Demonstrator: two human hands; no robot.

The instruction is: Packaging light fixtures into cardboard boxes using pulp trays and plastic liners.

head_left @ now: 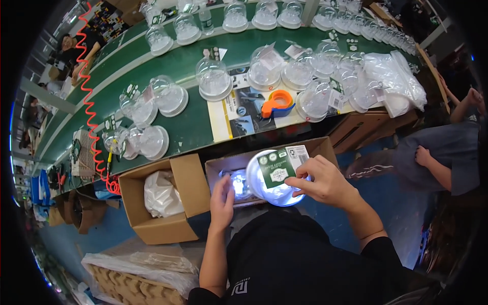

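The right hand [325, 184] appears to pinch a green-and-white card tag [277, 165] on a glowing, clear, white-rimmed dome [279, 196] above an open brown cardboard box [217, 167]; the left hand [222, 201] spreads loosely nearby, contact unclear. Probably light, slippery and fragile, the dome suits a rim grip.

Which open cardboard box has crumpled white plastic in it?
The left box, left of the left hand; the right box, beneath the glowing dome, shows none.

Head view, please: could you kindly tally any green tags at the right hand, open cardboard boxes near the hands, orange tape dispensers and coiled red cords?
Green tag at the right hand: 1
Open cardboard boxes: 2
Orange tape dispenser: 1
Coiled red cord: 1
Total: 5
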